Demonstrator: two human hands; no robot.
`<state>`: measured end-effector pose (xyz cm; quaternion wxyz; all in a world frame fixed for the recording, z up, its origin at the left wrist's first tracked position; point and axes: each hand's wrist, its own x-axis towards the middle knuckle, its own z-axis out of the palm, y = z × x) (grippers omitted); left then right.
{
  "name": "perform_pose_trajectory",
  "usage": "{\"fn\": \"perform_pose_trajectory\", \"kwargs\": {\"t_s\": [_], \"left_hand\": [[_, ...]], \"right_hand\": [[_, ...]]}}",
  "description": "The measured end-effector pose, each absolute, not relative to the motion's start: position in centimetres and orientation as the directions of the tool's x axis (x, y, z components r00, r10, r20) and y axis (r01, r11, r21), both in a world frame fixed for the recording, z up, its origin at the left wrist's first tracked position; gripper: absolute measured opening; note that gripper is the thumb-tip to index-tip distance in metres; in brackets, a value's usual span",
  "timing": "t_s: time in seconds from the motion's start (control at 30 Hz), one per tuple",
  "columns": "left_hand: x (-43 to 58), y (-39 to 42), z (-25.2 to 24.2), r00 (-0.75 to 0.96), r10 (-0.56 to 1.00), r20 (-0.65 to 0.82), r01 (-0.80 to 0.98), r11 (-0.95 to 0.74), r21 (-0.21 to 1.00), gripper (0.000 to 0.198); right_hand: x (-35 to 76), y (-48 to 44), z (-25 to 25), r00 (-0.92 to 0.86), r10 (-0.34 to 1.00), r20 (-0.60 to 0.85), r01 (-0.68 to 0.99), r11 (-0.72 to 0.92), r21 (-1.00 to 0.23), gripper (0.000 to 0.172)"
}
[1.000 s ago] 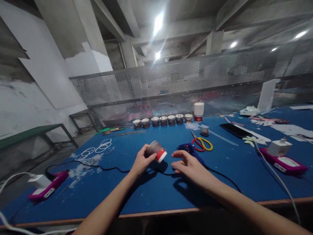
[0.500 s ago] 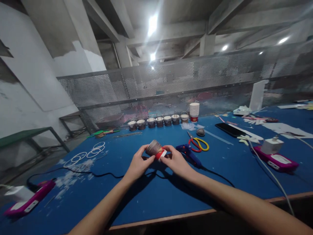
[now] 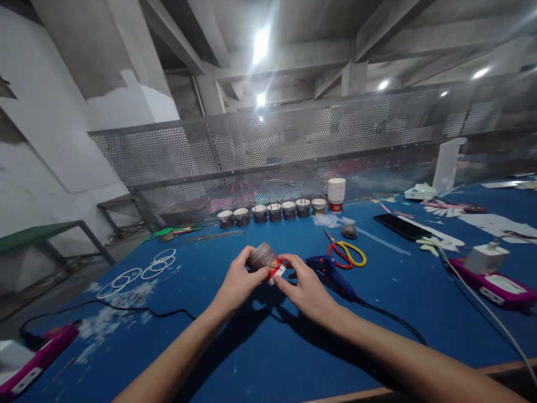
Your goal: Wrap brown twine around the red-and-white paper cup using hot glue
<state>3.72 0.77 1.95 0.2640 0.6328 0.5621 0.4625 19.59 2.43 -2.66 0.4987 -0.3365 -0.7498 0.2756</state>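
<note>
A red and white paper cup point(image 3: 276, 268), partly wrapped in grey-brown cord, is held tilted above the blue table. My left hand point(image 3: 237, 282) grips its wrapped end between thumb and fingers. At the red end, my right hand point(image 3: 308, 288) has its thumb and fingertips closed around the edge; whether a cord end is pinched there is too small to see. Just right of that hand lies a blue glue gun point(image 3: 335, 276) with a dark cable. Beyond it are scissors point(image 3: 347, 254) with red and yellow handles and a small ball of grey-brown cord point(image 3: 349, 231).
Several dark-wrapped cups point(image 3: 274, 212) line the table's back, beside a stack of paper cups point(image 3: 336, 193). White rings point(image 3: 159, 264) lie left. A phone point(image 3: 400, 226) and a magenta power strip point(image 3: 499, 284) are right; another power strip point(image 3: 42, 358) sits front left, its cable crossing the table.
The cup has turned slightly in my hands, and my right fingers have spread a little and shifted along its red end. The view has moved slightly closer to the table.
</note>
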Motion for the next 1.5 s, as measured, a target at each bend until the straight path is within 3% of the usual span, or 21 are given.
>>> {"fn": "perform_pose_trajectory", "kwargs": {"t_s": [0.13,0.37,0.8,0.97,1.1,1.2,1.33,1.5], "left_hand": [[3.7,0.6,1.1,-0.080,0.943,0.324,0.494,-0.244,0.834,0.012],[3.8,-1.0,0.0,-0.064,0.945,0.321,0.507,-0.246,0.826,0.014],[4.0,-1.3,0.4,-0.028,0.954,0.297,0.427,-0.257,0.867,0.018],[3.7,-0.9,0.0,-0.081,0.974,0.213,0.350,-0.172,0.921,0.028],[3.7,-0.8,-0.1,-0.102,0.975,0.198,0.293,-0.161,0.943,0.030],[3.8,-0.8,-0.2,-0.087,0.973,0.216,0.288,-0.183,0.940,0.025],[3.9,-0.8,-0.6,-0.078,0.971,0.226,0.315,-0.191,0.929,0.023],[4.3,-1.1,-0.5,-0.086,0.977,0.197,0.331,-0.158,0.930,0.027]], "right_hand": [[19.6,2.8,-3.1,-0.228,0.694,0.683,0.241,0.720,-0.651,0.018],[19.7,2.5,-3.4,-0.232,0.611,0.757,0.229,0.791,-0.567,0.009],[20.1,2.2,-3.0,-0.211,0.611,0.763,0.225,0.790,-0.571,0.012],[20.3,2.1,-2.8,-0.178,0.619,0.765,0.274,0.778,-0.565,0.012],[20.4,1.9,-2.8,-0.128,0.509,0.851,0.322,0.833,-0.450,0.012],[20.4,1.7,-2.9,-0.194,0.427,0.883,0.366,0.867,-0.339,0.011],[20.1,1.8,-3.5,-0.305,0.432,0.849,0.440,0.854,-0.277,0.012],[19.9,2.3,-4.0,-0.291,0.409,0.865,0.497,0.837,-0.229,0.012]]}}
